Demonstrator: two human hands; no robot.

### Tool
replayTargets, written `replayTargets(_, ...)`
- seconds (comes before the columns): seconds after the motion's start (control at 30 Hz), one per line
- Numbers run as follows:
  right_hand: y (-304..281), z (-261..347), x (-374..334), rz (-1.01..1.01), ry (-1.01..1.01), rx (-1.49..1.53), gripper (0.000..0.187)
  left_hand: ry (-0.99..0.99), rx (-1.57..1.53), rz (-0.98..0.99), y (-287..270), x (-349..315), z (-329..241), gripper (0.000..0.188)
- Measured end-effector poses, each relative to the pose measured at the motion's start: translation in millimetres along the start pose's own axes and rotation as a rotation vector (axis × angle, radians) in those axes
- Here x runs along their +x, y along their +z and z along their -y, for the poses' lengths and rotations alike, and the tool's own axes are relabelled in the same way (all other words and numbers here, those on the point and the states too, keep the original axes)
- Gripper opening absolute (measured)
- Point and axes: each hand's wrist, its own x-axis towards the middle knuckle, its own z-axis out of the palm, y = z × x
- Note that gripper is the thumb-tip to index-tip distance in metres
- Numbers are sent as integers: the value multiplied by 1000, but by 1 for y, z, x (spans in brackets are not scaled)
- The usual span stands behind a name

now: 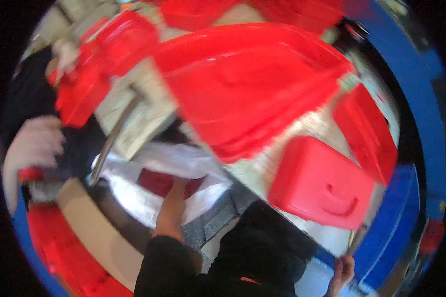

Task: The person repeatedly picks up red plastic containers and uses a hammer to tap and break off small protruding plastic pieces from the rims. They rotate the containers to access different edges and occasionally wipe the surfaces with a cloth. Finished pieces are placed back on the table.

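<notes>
My left forearm reaches down into an open white sack (pixel 213 179) with dark red contents (pixel 152 182). The end of my left hand (pixel 179 189) is sunk among them, so its fingers are hidden. At the lower right my right hand (pixel 343 273) is closed around a thin stick-like tool (pixel 354 241), too blurred to name exactly. Beside that hand, a bit farther off, lies a red plastic container (pixel 314 180) with a curved slot in its face. A long-handled hammer-like tool (pixel 116 132) stands slanted at the sack's left edge.
A large red plastic tub (pixel 243 84) fills the far middle. Another person's hand (pixel 34 143) is at the left, near smaller red containers (pixel 82 101). A cardboard piece (pixel 94 230) lies at lower left; a blue bin (pixel 389 230) stands at the right.
</notes>
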Motion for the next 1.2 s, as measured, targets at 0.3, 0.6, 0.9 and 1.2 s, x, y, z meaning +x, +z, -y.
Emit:
replayTargets(0.3, 63, 23, -22, 329, -30, -109, 16, 16, 26, -116, 15, 7, -9, 26)
replayTargets(0.6, 81, 15, -17, 522, -387, -85, 19, 338, -83, -647, -83, -88, -16, 27)
replayTargets(0.9, 136, 118, 1, 631, -913, 285, 67, 900, -256, -613, -236, -374, -212, 21)
replayTargets(1.2, 45, 46, 10, 106, -150, 505, 96, 1464, -116, 231, -240, -296, -430, 15)
